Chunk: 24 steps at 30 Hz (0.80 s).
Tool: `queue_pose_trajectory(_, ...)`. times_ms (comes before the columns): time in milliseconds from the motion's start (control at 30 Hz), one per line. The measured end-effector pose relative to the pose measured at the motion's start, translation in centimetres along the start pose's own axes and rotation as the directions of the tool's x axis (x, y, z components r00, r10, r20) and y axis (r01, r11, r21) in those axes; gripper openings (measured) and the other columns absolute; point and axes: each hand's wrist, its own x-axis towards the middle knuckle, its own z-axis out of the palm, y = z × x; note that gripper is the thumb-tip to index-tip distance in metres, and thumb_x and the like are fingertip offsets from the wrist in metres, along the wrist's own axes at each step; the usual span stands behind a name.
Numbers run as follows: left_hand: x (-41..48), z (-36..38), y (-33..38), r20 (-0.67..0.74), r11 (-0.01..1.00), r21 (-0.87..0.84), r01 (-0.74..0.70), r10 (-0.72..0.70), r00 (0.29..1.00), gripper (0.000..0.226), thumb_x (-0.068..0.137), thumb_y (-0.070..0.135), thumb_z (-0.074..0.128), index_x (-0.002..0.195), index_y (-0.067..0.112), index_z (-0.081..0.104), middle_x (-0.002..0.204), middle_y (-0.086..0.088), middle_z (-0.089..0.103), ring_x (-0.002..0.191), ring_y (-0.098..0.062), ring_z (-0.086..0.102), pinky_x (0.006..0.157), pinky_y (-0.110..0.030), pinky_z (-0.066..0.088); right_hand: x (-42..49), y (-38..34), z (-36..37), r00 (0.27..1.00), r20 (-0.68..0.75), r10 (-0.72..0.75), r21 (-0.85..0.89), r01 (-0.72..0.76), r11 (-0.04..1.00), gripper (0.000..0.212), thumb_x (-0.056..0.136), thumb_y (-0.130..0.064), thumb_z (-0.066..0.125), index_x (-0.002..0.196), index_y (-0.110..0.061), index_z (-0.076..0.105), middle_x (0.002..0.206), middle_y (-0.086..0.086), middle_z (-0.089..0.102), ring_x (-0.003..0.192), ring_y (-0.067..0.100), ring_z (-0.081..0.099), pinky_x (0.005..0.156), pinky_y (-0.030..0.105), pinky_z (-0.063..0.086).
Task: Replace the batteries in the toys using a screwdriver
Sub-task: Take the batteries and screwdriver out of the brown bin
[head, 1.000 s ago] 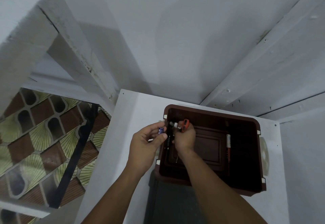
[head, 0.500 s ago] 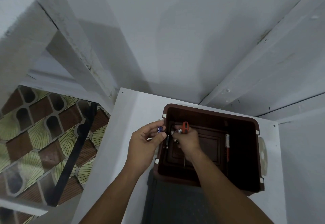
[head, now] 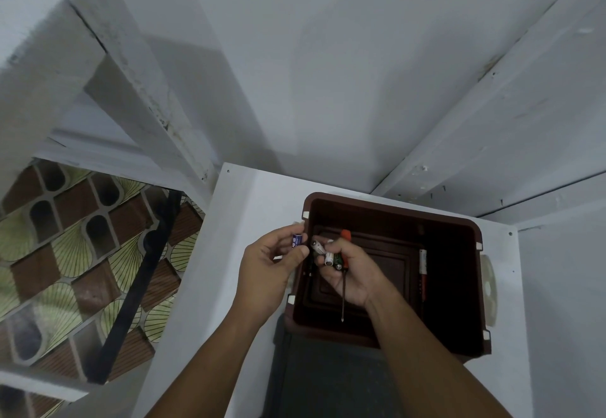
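Your left grip point(head: 269, 266) pinches a blue battery point(head: 296, 240) beside the brown bin point(head: 393, 211); your right grip point(head: 352, 275) clutches several batteries point(head: 329, 253) plus the screwdriver point(head: 343, 296) above it. So crowded a hold may drop one.

Two hands are showing, the left hand point(head: 269, 266) and the right hand point(head: 355, 275). They are holding four batteries: one blue battery point(head: 296, 240), two white batteries point(head: 316, 245) and one green battery point(head: 338, 261). One screwdriver point(head: 345, 236) is showing too. One brown box point(head: 393, 213) is sitting on one white table point(head: 249, 207), holding one white-and-red stick point(head: 423, 261).
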Motion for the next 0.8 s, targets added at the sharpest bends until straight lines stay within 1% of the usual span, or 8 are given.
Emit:
queue_pose_trajectory(100,-0.1,0.0,0.0,0.004,1.000,-0.008,0.007,-0.007,1.000,0.035,0.085,0.000,0.069,0.109,0.025,0.070,0.093,0.020,0.073,0.088,0.002,0.068,0.071,-0.008,0.051,-0.1,0.0,0.2,1.000,-0.011,0.026,0.011,-0.026,1.000,0.028,0.078,-0.005,0.057,0.105,0.000,0.058,0.081,0.015,0.060,0.057,0.016,0.060,0.033,0.015,0.038)
queue_pose_trajectory(200,0.0,0.0,0.1,-0.001,1.000,0.005,0.006,-0.006,1.000,0.034,0.086,0.001,0.069,0.108,0.026,0.069,0.093,0.021,0.072,0.087,0.003,0.067,0.071,-0.007,0.051,-0.2,0.1,0.6,0.998,-0.044,0.046,-0.001,-0.046,0.999,0.029,0.078,-0.006,0.060,0.106,-0.001,0.058,0.082,0.015,0.061,0.056,0.017,0.063,0.034,0.015,0.040)
queue_pose_trajectory(333,-0.1,0.1,0.1,-0.003,1.000,0.015,0.007,-0.007,1.000,0.034,0.086,0.002,0.069,0.108,0.027,0.069,0.097,0.019,0.072,0.089,0.004,0.067,0.071,-0.007,0.051,-0.5,0.2,1.0,0.997,-0.076,0.021,0.017,-0.019,1.000,0.022,0.072,-0.002,0.057,0.093,-0.001,0.064,0.073,0.013,0.062,0.052,0.016,0.057,0.042,0.020,0.047)
queue_pose_trajectory(467,-0.1,0.1,0.2,-0.012,1.000,0.022,0.009,-0.009,1.000,0.033,0.086,0.002,0.069,0.110,0.025,0.070,0.096,0.018,0.071,0.087,0.006,0.066,0.069,-0.005,0.049,-0.8,-0.1,1.0,0.999,-0.048,0.016,0.033,-0.015,0.999,0.019,0.070,0.001,0.051,0.085,-0.003,0.064,0.070,0.012,0.058,0.055,0.017,0.052,0.048,0.024,0.049)
queue_pose_trajectory(567,-0.1,0.1,0.2,-0.011,1.000,0.021,0.012,-0.012,1.000,0.033,0.086,0.002,0.069,0.109,0.027,0.069,0.098,0.016,0.072,0.088,0.005,0.066,0.070,-0.006,0.050,-1.0,-0.2,1.0,0.998,-0.029,0.049,0.065,-0.047,0.997,0.023,0.073,0.000,0.048,0.089,-0.003,0.064,0.068,0.012,0.057,0.055,0.018,0.055,0.048,0.025,0.050)
queue_pose_trajectory(667,-0.1,0.1,0.1,-0.011,1.000,0.016,0.013,-0.012,1.000,0.034,0.086,0.002,0.069,0.108,0.028,0.069,0.099,0.014,0.072,0.090,0.002,0.067,0.071,-0.007,0.051,-1.1,0.0,1.2,0.998,-0.048,0.037,0.029,-0.036,0.999,0.030,0.072,0.003,0.048,0.098,-0.002,0.063,0.067,0.013,0.057,0.053,0.018,0.057,0.047,0.024,0.052)
queue_pose_trajectory(733,-0.1,0.1,0.1,-0.009,1.000,0.010,0.015,-0.015,1.000,0.034,0.086,0.002,0.069,0.107,0.028,0.069,0.099,0.013,0.073,0.089,0.001,0.067,0.072,-0.008,0.052,-1.1,0.0,1.3,0.997,-0.078,0.006,0.032,-0.004,0.999,0.029,0.072,0.006,0.049,0.096,-0.003,0.063,0.068,0.011,0.056,0.053,0.017,0.056,0.054,0.030,0.057)
queue_pose_trajectory(800,-0.1,0.1,0.1,-0.004,1.000,-0.001,0.015,-0.015,1.000,0.034,0.086,0.001,0.069,0.109,0.027,0.070,0.098,0.013,0.073,0.090,-0.001,0.067,0.074,-0.010,0.053,-1.0,-0.1,1.1,0.993,-0.115,-0.027,0.055,0.033,0.998,0.026,0.078,0.011,0.043,0.087,-0.004,0.062,0.069,0.010,0.056,0.055,0.017,0.057,0.057,0.035,0.060)
